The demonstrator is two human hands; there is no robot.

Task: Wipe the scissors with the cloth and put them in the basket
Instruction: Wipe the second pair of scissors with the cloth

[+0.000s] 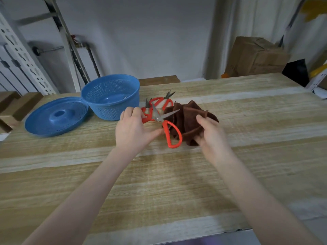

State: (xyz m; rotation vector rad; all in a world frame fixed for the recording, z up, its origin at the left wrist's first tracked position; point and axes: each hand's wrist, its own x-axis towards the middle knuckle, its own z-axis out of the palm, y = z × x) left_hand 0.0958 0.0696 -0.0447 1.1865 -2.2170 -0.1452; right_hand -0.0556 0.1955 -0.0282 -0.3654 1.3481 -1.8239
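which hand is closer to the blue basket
Left. The left hand is just right of the basket, holding the scissors; the right hand is farther right, gripping the cloth.

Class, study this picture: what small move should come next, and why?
Probably fold the crumpled brown cloth, gripped by the right hand, around the blade of the open red-handled scissors that the left hand holds: the blade already points at it.

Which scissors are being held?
The front pair, blades open against the brown cloth, gripped by the left hand; the others lie behind on the table.
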